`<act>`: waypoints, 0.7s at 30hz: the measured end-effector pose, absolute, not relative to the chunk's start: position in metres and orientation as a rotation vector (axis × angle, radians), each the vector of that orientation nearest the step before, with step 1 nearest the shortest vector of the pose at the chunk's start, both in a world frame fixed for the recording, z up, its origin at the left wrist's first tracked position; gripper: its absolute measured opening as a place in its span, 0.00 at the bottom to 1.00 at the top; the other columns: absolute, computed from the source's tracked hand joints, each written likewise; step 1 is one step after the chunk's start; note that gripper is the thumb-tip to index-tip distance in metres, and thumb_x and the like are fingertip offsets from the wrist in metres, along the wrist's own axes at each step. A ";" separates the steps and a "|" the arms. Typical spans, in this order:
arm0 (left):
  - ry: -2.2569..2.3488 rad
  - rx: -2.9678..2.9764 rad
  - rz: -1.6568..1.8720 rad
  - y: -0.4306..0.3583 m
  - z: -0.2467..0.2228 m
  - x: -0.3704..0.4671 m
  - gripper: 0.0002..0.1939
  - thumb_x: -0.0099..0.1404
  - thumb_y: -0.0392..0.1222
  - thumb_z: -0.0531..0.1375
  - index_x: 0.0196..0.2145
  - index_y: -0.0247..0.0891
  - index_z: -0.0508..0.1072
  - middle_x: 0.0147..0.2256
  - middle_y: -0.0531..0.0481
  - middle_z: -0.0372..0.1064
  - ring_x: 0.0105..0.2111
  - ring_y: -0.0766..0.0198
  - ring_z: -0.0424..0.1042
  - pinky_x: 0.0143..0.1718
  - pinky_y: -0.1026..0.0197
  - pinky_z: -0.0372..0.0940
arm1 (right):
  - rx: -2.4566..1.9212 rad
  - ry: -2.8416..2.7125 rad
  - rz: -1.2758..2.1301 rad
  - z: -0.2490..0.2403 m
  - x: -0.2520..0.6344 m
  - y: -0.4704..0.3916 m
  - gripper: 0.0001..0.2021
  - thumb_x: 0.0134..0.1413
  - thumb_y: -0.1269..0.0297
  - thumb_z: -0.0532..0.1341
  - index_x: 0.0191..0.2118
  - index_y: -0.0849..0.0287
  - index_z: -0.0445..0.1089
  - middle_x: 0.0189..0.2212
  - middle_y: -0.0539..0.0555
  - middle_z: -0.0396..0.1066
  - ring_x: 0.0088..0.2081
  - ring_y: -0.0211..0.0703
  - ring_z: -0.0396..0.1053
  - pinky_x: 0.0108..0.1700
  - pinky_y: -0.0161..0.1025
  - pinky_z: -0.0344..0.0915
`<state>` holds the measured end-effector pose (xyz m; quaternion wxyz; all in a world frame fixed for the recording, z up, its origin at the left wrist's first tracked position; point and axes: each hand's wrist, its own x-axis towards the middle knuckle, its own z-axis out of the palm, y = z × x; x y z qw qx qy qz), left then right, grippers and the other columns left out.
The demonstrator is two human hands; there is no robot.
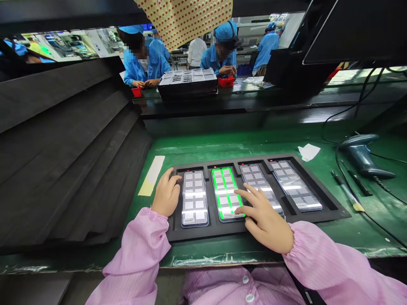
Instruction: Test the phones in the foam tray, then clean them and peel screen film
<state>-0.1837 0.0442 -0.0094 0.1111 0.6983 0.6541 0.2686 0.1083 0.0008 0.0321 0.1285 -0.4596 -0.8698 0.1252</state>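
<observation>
- The left hand (165, 195) rests on the left edge of the black tray (330, 208), fingers curled against the first phone (194, 198), grip loose, holding nothing.
- The right hand (265, 216) lies open, its fingertips (239, 191) touching the green-lit second phone (226, 193), grasping nothing.
- The tray sits on the green tabletop (203, 144) and holds four phones side by side.
- A barcode scanner (362, 154) lies well apart, to the right.

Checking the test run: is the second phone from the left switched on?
On. The second phone shows a bright grid with green blocks, and the right hand touches its screen.
</observation>
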 end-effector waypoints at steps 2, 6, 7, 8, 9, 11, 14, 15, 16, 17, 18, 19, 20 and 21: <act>1.915 2.059 0.784 0.044 -0.010 -0.184 0.19 0.63 0.38 0.41 0.43 0.33 0.68 0.57 0.36 0.53 0.59 0.52 0.53 0.58 0.45 0.53 | -1.310 -2.528 0.335 0.033 0.107 0.001 0.18 0.44 0.78 0.49 0.33 0.56 0.73 0.56 0.56 0.59 0.62 0.59 0.43 0.56 0.69 0.45; 1.907 2.057 0.783 0.045 -0.009 -0.184 0.19 0.63 0.38 0.41 0.43 0.34 0.68 0.57 0.37 0.53 0.59 0.51 0.53 0.57 0.44 0.54 | -1.270 -2.587 0.359 0.032 0.099 -0.003 0.19 0.43 0.77 0.51 0.37 0.55 0.73 0.56 0.56 0.58 0.62 0.62 0.44 0.55 0.71 0.46; 1.906 2.056 0.787 0.045 -0.009 -0.184 0.19 0.63 0.38 0.42 0.43 0.35 0.68 0.57 0.38 0.53 0.58 0.52 0.53 0.57 0.44 0.54 | -1.265 -2.599 0.374 0.031 0.097 -0.005 0.20 0.43 0.77 0.51 0.38 0.54 0.73 0.57 0.56 0.58 0.62 0.63 0.44 0.54 0.71 0.46; 1.905 2.055 0.791 0.045 -0.009 -0.184 0.18 0.63 0.38 0.42 0.43 0.36 0.68 0.57 0.38 0.53 0.58 0.52 0.53 0.57 0.44 0.54 | -1.261 -2.606 0.385 0.030 0.095 -0.006 0.20 0.43 0.77 0.51 0.39 0.53 0.73 0.57 0.56 0.57 0.62 0.63 0.43 0.55 0.71 0.46; 1.904 2.053 0.794 0.045 -0.008 -0.184 0.18 0.63 0.39 0.42 0.43 0.36 0.68 0.57 0.39 0.53 0.58 0.53 0.53 0.57 0.44 0.54 | -1.258 -2.608 0.392 0.030 0.093 -0.007 0.21 0.43 0.77 0.51 0.40 0.53 0.73 0.57 0.55 0.57 0.62 0.62 0.43 0.55 0.71 0.45; 1.905 2.048 0.795 0.044 -0.009 -0.184 0.18 0.63 0.39 0.42 0.43 0.36 0.68 0.57 0.39 0.53 0.59 0.53 0.53 0.58 0.45 0.53 | -1.257 -2.612 0.395 0.028 0.090 -0.008 0.21 0.43 0.77 0.51 0.40 0.53 0.73 0.58 0.55 0.57 0.62 0.62 0.43 0.56 0.70 0.44; 1.906 2.044 0.806 0.044 -0.009 -0.184 0.18 0.63 0.39 0.42 0.42 0.36 0.68 0.57 0.40 0.53 0.58 0.53 0.54 0.58 0.45 0.53 | -1.264 -2.634 0.398 0.028 0.088 -0.008 0.21 0.43 0.76 0.51 0.41 0.52 0.73 0.59 0.54 0.56 0.62 0.62 0.42 0.56 0.70 0.45; 1.905 2.043 0.813 0.044 -0.009 -0.184 0.18 0.63 0.39 0.42 0.42 0.37 0.68 0.57 0.40 0.53 0.58 0.54 0.54 0.58 0.45 0.53 | -1.270 -2.640 0.402 0.028 0.089 -0.008 0.21 0.43 0.76 0.51 0.41 0.52 0.73 0.59 0.54 0.56 0.62 0.62 0.42 0.55 0.70 0.45; 1.903 2.043 0.819 0.044 -0.009 -0.184 0.18 0.63 0.39 0.42 0.42 0.37 0.68 0.57 0.41 0.53 0.58 0.54 0.54 0.58 0.45 0.54 | -1.276 -2.640 0.404 0.028 0.089 -0.007 0.21 0.44 0.76 0.51 0.41 0.52 0.73 0.59 0.55 0.56 0.62 0.62 0.42 0.55 0.70 0.45; 1.903 2.043 0.823 0.044 -0.009 -0.184 0.18 0.63 0.39 0.42 0.42 0.37 0.68 0.57 0.41 0.53 0.58 0.54 0.54 0.58 0.46 0.54 | -1.281 -2.636 0.404 0.028 0.090 -0.007 0.21 0.44 0.76 0.51 0.41 0.52 0.74 0.59 0.55 0.56 0.62 0.63 0.43 0.55 0.70 0.45; 1.904 2.042 0.822 0.044 -0.009 -0.184 0.18 0.63 0.39 0.43 0.42 0.38 0.68 0.57 0.41 0.54 0.58 0.54 0.54 0.58 0.46 0.54 | -1.285 -2.630 0.401 0.028 0.090 -0.007 0.21 0.44 0.76 0.51 0.41 0.52 0.74 0.58 0.55 0.56 0.62 0.62 0.43 0.55 0.71 0.45; 1.906 2.042 0.817 0.044 -0.009 -0.184 0.18 0.63 0.39 0.43 0.42 0.38 0.68 0.57 0.41 0.53 0.58 0.54 0.54 0.58 0.46 0.54 | -1.288 -2.622 0.396 0.027 0.091 -0.007 0.21 0.44 0.76 0.51 0.40 0.52 0.74 0.58 0.55 0.56 0.62 0.62 0.42 0.55 0.70 0.45; 1.909 2.042 0.810 0.044 -0.009 -0.183 0.18 0.63 0.39 0.42 0.42 0.37 0.68 0.57 0.41 0.53 0.58 0.54 0.54 0.58 0.46 0.53 | -1.290 -2.616 0.391 0.027 0.092 -0.006 0.21 0.44 0.76 0.51 0.41 0.51 0.74 0.58 0.55 0.56 0.62 0.62 0.42 0.55 0.70 0.45; 1.912 2.043 0.802 0.044 -0.009 -0.183 0.18 0.63 0.38 0.42 0.43 0.37 0.68 0.57 0.41 0.53 0.58 0.54 0.54 0.58 0.45 0.53 | -1.292 -2.614 0.389 0.027 0.093 -0.006 0.21 0.44 0.76 0.51 0.41 0.51 0.74 0.58 0.55 0.56 0.62 0.62 0.42 0.55 0.70 0.45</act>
